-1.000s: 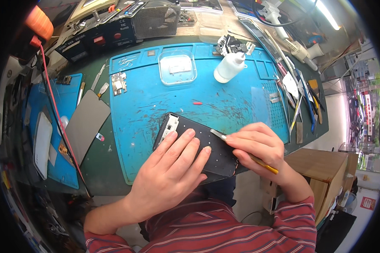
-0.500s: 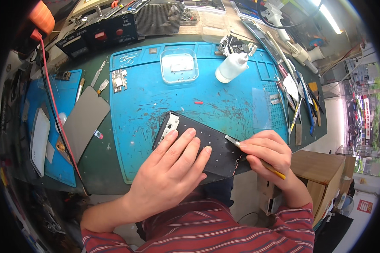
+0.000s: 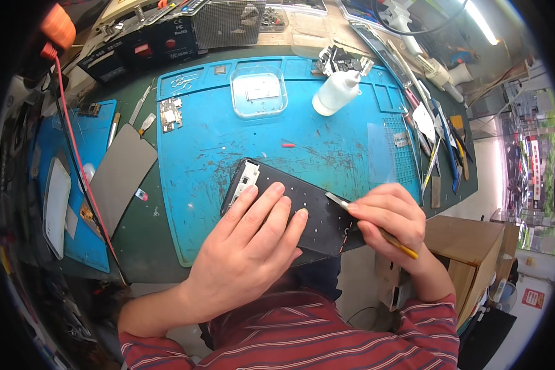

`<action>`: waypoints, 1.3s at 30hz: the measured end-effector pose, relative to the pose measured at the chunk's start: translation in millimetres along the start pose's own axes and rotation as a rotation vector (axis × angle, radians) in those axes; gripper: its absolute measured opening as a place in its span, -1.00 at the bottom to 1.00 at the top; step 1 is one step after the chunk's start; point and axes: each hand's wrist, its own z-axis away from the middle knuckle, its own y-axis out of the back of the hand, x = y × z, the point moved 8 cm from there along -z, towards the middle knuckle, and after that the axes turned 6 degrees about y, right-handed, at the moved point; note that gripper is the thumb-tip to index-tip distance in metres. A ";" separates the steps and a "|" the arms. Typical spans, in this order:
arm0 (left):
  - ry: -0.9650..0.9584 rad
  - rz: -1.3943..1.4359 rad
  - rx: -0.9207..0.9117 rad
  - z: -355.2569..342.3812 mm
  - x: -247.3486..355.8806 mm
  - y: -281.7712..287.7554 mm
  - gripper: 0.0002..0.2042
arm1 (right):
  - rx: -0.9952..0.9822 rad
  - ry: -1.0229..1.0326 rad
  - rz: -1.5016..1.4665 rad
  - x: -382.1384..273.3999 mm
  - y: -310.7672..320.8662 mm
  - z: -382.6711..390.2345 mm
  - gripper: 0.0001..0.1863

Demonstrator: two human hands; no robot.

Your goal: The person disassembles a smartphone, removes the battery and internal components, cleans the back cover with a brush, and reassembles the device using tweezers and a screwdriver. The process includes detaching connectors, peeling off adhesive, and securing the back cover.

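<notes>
A flat, dark phone frame [image 3: 314, 213] with a white strip at its far left end lies slanted on the near edge of the blue mat [image 3: 228, 139]. My left hand [image 3: 246, 234] rests on it, fingers stretched out and pressing its left half. In my right hand [image 3: 391, 216] is a slim scraper knife [image 3: 337, 200] with a yellow-ended handle. Its flat metal blade lies over the frame's far right edge; whether it touches cannot be told. Small pale specks dot the frame's surface.
Beyond the frame stand a white squeeze bottle [image 3: 336, 94] and a clear plastic box [image 3: 259, 92]. Tweezers and hand tools [image 3: 435, 132] lie at the right. On the left are a grey flat panel [image 3: 120, 169] and a red cable [image 3: 83, 166]. A small red piece [image 3: 288, 145] sits mid-mat.
The scraper knife's blade has shifted slightly up and left along the frame's far edge. My left hand stays in place on the frame; the view has shifted slightly.
</notes>
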 end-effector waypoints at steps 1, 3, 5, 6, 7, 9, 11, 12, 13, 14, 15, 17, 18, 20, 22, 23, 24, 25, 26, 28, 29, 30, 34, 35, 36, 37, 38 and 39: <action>0.001 0.000 0.004 0.1 -0.2 -0.3 -0.47 | 0.008 0.002 -0.037 0.2 -4.6 -6.5 -0.67; -0.010 0.011 0.004 -1.1 0.6 0.2 -0.46 | 0.019 0.032 -0.040 0.8 -13.7 -20.4 -0.68; -0.013 0.018 0.005 -0.9 0.3 0.9 -0.46 | 0.028 0.051 -0.019 -1.1 -14.3 -25.8 -0.70; -0.010 0.020 0.006 -0.3 -0.4 1.1 -0.46 | 0.027 0.042 -0.015 -0.6 -12.3 -23.4 -0.70; -0.008 0.022 0.006 0.1 -0.9 1.3 -0.46 | 0.027 0.032 -0.011 -0.8 -7.7 -16.0 -0.71; -0.005 0.020 0.002 0.2 -1.1 0.9 -0.46 | 0.029 0.011 0.026 1.5 1.7 6.6 -0.70; -0.003 0.013 0.003 0.5 -0.6 0.1 -0.46 | 0.030 -0.018 0.018 3.0 5.7 14.5 -0.69; -0.001 0.006 0.007 0.3 -0.1 0.0 -0.46 | 0.034 -0.035 0.012 2.1 6.1 15.0 -0.69; 0.000 -0.001 0.012 0.7 0.2 0.1 -0.46 | 0.032 -0.042 0.001 2.0 3.8 9.0 -0.68; -0.004 0.001 0.008 -0.2 0.8 0.6 -0.46 | 0.031 -0.027 -0.009 1.3 -0.9 -0.3 -0.67; -0.007 0.004 0.008 -0.6 1.0 0.4 -0.46 | 0.028 -0.010 -0.018 0.8 -6.9 -11.3 -0.67; -0.009 0.013 0.008 -1.1 0.7 1.0 -0.46 | 0.038 0.034 -0.033 -0.8 -16.7 -24.7 -0.65; -0.010 0.020 0.009 -1.0 0.0 1.5 -0.46 | 0.034 0.020 -0.033 -0.6 -15.6 -23.6 -0.65; -0.007 0.024 0.010 -0.7 -0.8 1.5 -0.46 | 0.022 -0.005 -0.037 -0.1 -11.0 -15.7 -0.67; 0.001 0.021 0.008 0.6 -1.7 0.6 -0.47 | 0.020 -0.029 -0.035 1.5 -1.3 2.2 -0.69; 0.001 0.012 0.009 0.9 -1.1 0.7 -0.47 | 0.030 -0.049 -0.032 0.4 1.8 11.3 -0.69; 0.001 0.003 0.010 0.6 -0.3 0.8 -0.47 | 0.040 -0.068 -0.029 0.4 2.8 15.0 -0.70; 0.002 -0.008 0.011 0.6 0.4 0.6 -0.47 | 0.031 -0.063 -0.023 1.3 2.5 12.4 -0.69; -0.002 -0.002 0.008 0.4 0.9 0.2 -0.47 | 0.030 -0.057 -0.031 0.9 -0.7 5.9 -0.69; -0.003 0.002 0.006 -0.1 0.4 0.5 -0.47 | 0.028 -0.032 -0.049 0.7 -13.2 -16.6 -0.68; -0.005 0.006 0.005 -0.3 0.3 0.4 -0.47 | 0.030 0.006 -0.041 -0.4 -19.6 -25.5 -0.67; -0.007 0.010 0.003 -0.7 0.2 0.4 -0.47 | 0.039 0.009 -0.044 0.2 -20.3 -27.8 -0.67; 0.005 0.017 -0.004 0.9 -1.6 1.9 -0.47 | 0.041 -0.005 -0.033 -0.5 -14.3 -16.3 -0.68; 0.004 0.006 -0.002 1.3 -1.2 1.4 -0.46 | 0.038 -0.019 -0.030 0.4 -12.4 -9.4 -0.69; 0.003 -0.006 0.000 1.3 -0.4 0.9 -0.46 | 0.040 -0.022 -0.030 2.4 -12.4 -9.1 -0.69; 0.003 -0.019 0.001 1.6 0.2 0.1 -0.46 | 0.043 -0.025 -0.032 4.4 -12.7 -9.2 -0.69; 0.000 -0.019 0.000 1.3 0.4 0.2 -0.46 | 0.054 -0.036 -0.027 4.2 -12.0 -9.1 -0.70; -0.003 -0.020 -0.002 1.1 0.4 0.2 -0.46 | 0.050 -0.018 -0.035 2.1 -15.2 -17.8 -0.69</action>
